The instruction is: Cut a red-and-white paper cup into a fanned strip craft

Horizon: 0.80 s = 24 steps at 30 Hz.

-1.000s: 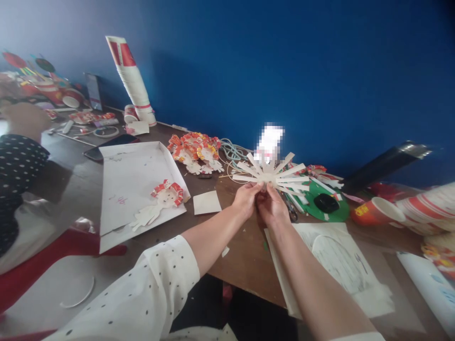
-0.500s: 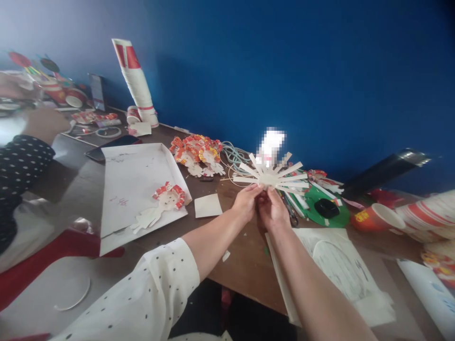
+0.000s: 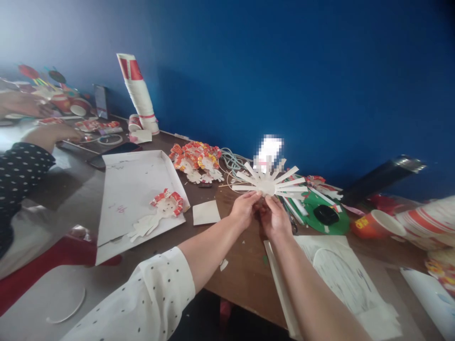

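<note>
Both my hands pinch the near edge of a cut paper cup (image 3: 267, 187), its pale round base facing me and its white strips fanned out like rays. My left hand (image 3: 245, 208) grips from the left with thumb and fingers closed. From the right, my right hand (image 3: 275, 218) has its thumb pressed at the rim of the base; its other fingers curl underneath. A paper lion figure (image 3: 167, 206) with a red-and-white curled mane lies left of my hands on a white box lid (image 3: 137, 177). A square of white paper (image 3: 206, 213) rests between lid and hands.
A heap of finished paper lions (image 3: 197, 158) sits by the blue wall. Tall stacked cups (image 3: 138, 97) lean behind the lid. Scissors, straws and a green sheet (image 3: 336, 215) lie right, beside an orange cup (image 3: 378, 225). Drawn-on papers (image 3: 341, 272) lie near my right forearm. A co-worker's sleeve (image 3: 30, 161) shows left.
The view has tilted slightly, so the scene sits a little lower. My hands keep the same hold on the cut cup. At the left, the co-worker's hands have shifted.
</note>
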Available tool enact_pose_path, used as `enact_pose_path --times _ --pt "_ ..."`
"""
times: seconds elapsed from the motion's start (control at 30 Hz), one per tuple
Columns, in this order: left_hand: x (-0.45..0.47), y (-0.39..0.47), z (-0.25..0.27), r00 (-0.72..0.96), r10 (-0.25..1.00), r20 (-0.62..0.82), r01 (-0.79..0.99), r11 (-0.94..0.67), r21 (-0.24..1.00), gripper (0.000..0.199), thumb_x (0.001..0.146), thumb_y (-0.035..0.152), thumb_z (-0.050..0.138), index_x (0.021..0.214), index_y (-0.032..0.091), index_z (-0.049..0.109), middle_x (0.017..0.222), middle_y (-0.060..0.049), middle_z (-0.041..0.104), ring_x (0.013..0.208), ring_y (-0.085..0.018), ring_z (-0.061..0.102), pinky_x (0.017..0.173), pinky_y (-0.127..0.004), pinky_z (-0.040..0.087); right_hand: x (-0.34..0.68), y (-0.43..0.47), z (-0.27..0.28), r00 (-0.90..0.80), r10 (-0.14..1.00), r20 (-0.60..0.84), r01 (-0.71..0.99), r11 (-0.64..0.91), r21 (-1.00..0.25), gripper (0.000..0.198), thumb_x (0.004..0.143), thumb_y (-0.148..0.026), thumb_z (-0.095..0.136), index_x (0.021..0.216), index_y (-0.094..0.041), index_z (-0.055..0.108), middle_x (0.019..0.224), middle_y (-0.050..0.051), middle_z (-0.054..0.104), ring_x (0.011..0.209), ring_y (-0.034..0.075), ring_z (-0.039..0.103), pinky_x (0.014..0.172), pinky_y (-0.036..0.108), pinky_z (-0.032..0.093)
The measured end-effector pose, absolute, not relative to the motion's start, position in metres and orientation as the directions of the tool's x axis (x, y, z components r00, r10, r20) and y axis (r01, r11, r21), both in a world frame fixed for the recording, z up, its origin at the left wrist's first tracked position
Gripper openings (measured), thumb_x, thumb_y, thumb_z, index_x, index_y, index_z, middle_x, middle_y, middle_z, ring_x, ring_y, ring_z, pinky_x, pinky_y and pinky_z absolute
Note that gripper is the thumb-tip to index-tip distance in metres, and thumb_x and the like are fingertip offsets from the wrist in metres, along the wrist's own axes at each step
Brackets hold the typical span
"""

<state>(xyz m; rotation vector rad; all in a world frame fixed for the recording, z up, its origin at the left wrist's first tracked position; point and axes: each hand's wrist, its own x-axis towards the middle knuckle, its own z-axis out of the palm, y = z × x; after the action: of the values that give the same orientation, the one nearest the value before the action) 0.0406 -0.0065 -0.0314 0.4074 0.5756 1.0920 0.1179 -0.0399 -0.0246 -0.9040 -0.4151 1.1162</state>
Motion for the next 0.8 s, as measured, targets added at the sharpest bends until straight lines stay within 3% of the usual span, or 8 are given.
enact_pose_path --times 0.37,0.6,0.8 --pt "0.039 -0.008 -0.027 0.37 0.909 -0.194 -0.705 0.41 0.578 0.036 0.055 0.031 0.087 0.078 0.012 0.067 0.071 -0.001 0.065 0.058 -0.007 0.054 0.057 -0.023 0.036 0.12 -0.039 -0.025 0.457 0.875 -0.161 -0.578 0.154 -0.801 0.031 0.053 -0.025 0.087 0.07 -0.019 0.062 0.061 -0.007 0.064 0.048 0.005 0.049 0.047 0.019 0.042" --pt "0.042 -0.007 -0.03 0.4 0.904 -0.151 -0.696 0.407 0.592 0.033 0.053 0.031 0.087 0.069 0.012 0.064 0.059 0.0 0.06 0.053 -0.008 0.052 0.058 -0.025 0.037 0.121 -0.03 -0.021 0.353 0.927 -0.127 -0.678 0.16 -0.717 0.03 0.06 -0.032 0.084 0.078 -0.02 0.063 0.068 -0.006 0.064 0.054 0.007 0.053 0.05 0.019 0.044" --pt "0.048 -0.01 -0.029 0.361 0.916 -0.175 -0.716 0.393 0.577 0.035 0.053 0.03 0.088 0.072 0.012 0.065 0.064 -0.001 0.063 0.059 -0.01 0.056 0.066 -0.027 0.042 0.124 -0.024 -0.025 0.361 0.926 -0.109 -0.676 0.18 -0.715 0.031 0.064 -0.037 0.081 0.085 -0.02 0.065 0.075 -0.005 0.067 0.058 0.007 0.056 0.052 0.02 0.045"
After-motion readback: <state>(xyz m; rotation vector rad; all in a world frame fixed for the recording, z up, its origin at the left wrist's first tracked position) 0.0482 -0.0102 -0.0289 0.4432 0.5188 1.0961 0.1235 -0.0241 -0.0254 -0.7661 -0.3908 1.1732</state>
